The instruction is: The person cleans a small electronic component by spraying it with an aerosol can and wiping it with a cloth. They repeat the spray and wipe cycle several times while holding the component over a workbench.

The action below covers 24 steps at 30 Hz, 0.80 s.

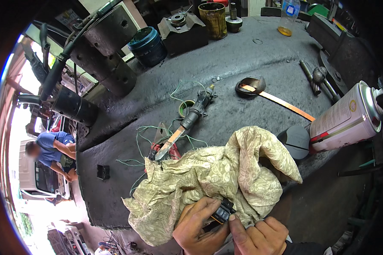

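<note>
A small black plastic part (222,214) with several rectangular segments on its face is in my left hand (199,227), near the bottom of the view. The left fingers and thumb clasp its sides. My right hand (258,235) meets the part's right edge with a digit tip, its other fingers curled in; the underside of that grip is hidden. Just beyond both hands lies a crumpled, pale floral-patterned cloth (204,181). Past the cloth, a knife (170,142) with a black-wrapped handle lies among thin green wires (140,130) and red-handled pliers (174,149).
An aerosol can (341,122) stands at right beside a dark cap (295,142). A copper-coloured strip (284,103) leans from a small black dish (247,87). Along the back stand a blue bucket (148,47) and a rusty tin (213,22). A person (56,149) sits beyond the left table edge.
</note>
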Available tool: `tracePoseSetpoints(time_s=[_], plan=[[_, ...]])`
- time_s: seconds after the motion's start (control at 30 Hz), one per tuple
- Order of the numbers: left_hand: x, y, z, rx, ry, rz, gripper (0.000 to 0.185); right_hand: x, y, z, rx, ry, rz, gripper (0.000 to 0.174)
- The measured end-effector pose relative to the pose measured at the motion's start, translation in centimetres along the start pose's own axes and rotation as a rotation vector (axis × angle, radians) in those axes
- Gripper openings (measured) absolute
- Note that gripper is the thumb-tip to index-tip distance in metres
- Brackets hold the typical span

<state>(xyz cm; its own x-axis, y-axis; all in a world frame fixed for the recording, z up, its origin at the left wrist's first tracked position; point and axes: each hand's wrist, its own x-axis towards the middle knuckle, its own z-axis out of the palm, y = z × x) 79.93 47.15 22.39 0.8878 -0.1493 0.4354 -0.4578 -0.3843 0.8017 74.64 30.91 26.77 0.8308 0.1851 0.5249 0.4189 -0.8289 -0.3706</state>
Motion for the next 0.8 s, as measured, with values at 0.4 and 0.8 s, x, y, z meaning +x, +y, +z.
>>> tracePoseSetpoints(time_s=[0.4,0.8], plan=[[0.6,1.1,-0.6,0.040,-0.069,-0.083,0.046,0.5,1.4,-0.7,0.433,0.035,0.257,0.040],[0.5,1.3,0.0,-0.044,-0.004,-0.118,0.053,0.8,1.6,-0.6,0.505,-0.003,0.320,0.035]])
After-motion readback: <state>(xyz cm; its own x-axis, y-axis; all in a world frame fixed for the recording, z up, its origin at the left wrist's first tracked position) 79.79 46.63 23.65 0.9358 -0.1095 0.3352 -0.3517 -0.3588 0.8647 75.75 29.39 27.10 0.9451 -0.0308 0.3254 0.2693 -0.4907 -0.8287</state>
